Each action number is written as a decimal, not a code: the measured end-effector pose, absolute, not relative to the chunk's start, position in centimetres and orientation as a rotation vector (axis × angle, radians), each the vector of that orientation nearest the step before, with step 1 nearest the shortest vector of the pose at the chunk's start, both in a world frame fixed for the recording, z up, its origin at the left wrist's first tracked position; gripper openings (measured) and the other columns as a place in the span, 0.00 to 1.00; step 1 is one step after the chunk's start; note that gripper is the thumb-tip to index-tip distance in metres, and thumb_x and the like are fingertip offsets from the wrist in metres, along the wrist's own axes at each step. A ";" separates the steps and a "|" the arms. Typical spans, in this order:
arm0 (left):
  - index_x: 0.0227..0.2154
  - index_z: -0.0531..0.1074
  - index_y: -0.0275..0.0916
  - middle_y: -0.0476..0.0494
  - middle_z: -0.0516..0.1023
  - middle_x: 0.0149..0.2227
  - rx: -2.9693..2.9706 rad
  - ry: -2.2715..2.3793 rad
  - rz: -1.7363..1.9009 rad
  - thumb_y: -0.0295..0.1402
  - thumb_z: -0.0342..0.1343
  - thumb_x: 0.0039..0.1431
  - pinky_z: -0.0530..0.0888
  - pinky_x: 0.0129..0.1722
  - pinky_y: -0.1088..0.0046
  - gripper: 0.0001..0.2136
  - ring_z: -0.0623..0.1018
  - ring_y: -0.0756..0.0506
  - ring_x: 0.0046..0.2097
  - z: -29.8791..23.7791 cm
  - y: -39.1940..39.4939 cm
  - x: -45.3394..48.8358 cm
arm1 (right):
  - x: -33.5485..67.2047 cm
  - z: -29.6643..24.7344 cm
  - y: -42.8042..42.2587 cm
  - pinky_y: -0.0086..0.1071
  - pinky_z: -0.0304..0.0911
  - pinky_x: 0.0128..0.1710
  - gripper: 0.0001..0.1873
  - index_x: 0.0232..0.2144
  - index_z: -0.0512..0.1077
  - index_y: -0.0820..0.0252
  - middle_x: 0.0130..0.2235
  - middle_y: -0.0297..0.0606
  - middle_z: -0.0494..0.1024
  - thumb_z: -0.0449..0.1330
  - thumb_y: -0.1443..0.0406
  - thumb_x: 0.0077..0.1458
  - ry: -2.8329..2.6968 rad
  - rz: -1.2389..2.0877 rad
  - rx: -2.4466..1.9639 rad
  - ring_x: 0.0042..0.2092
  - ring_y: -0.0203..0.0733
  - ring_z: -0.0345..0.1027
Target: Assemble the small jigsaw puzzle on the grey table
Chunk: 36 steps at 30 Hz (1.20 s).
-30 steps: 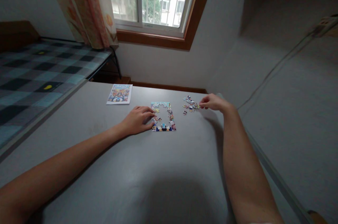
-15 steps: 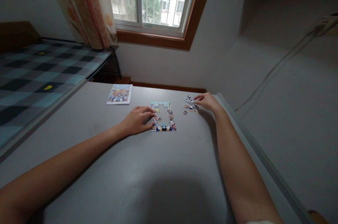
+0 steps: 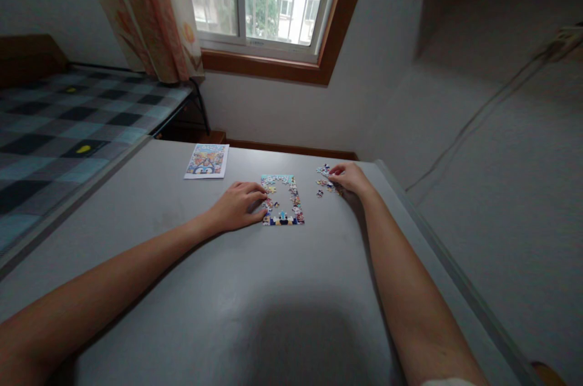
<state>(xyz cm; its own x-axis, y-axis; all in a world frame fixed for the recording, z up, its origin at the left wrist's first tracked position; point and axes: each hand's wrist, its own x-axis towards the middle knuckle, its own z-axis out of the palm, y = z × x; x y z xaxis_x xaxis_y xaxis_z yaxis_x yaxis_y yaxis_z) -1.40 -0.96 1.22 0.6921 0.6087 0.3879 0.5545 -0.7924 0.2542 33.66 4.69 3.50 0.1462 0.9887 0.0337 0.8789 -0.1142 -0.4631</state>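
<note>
A partly assembled jigsaw puzzle (image 3: 299, 216) lies on the table, its border joined around a bare middle with a few pieces inside. My left hand (image 3: 237, 207) rests flat at its left edge, fingers apart and fingertips touching the border. To the right is a small pile of loose puzzle pieces (image 3: 322, 182). Over that pile my right hand (image 3: 350, 178) reaches in, thumb and fingers drawn together in a pinch among the pieces. Whatever sits between those fingertips is too small to make out.
A printed picture sheet (image 3: 207, 162) lies on the grey table (image 3: 191, 289) behind my left hand. A wall borders the table's right side. Beyond the left edge stands a bed with a checked cover (image 3: 91, 113). A window (image 3: 273, 3) is at the back.
My right hand has shifted slightly left, further over the loose pieces, and its fingertips have come closer together. My left hand stays at the puzzle's left edge.
</note>
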 end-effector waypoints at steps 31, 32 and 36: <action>0.48 0.73 0.42 0.40 0.74 0.50 2.817 0.939 0.713 0.44 0.51 0.63 0.66 0.53 0.59 0.16 0.74 0.42 0.50 1.1 -0.9 -1.5 | 24.3 5.5 2.7 0.26 0.69 0.31 0.05 0.31 0.78 0.64 0.30 0.40 0.79 0.68 0.70 0.48 -1.545 1.348 -1.500 0.29 0.33 0.69; 0.50 0.72 0.42 0.40 0.73 0.52 2.814 0.948 0.707 0.44 0.51 0.63 0.66 0.54 0.58 0.17 0.74 0.41 0.52 1.1 -0.9 -1.5 | 24.1 5.4 2.6 0.27 0.69 0.32 0.04 0.30 0.77 0.64 0.28 0.40 0.78 0.67 0.71 0.48 -1.512 1.362 -1.511 0.29 0.33 0.69; 0.53 0.71 0.43 0.40 0.72 0.56 2.792 0.945 0.654 0.43 0.51 0.63 0.63 0.56 0.56 0.19 0.72 0.40 0.56 1.0 -0.9 -1.5 | 23.7 5.2 2.7 0.28 0.68 0.31 0.03 0.27 0.75 0.65 0.26 0.40 0.77 0.66 0.73 0.48 -1.472 1.368 -1.558 0.28 0.35 0.71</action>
<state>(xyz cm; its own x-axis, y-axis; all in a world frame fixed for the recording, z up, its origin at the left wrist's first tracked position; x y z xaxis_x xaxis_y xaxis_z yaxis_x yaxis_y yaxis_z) -1.49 -0.88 1.02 0.7114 0.6032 0.3607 0.5504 -0.7973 0.2478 23.65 2.67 5.17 -0.1404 0.9510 -0.2756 0.3441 -0.2141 -0.9142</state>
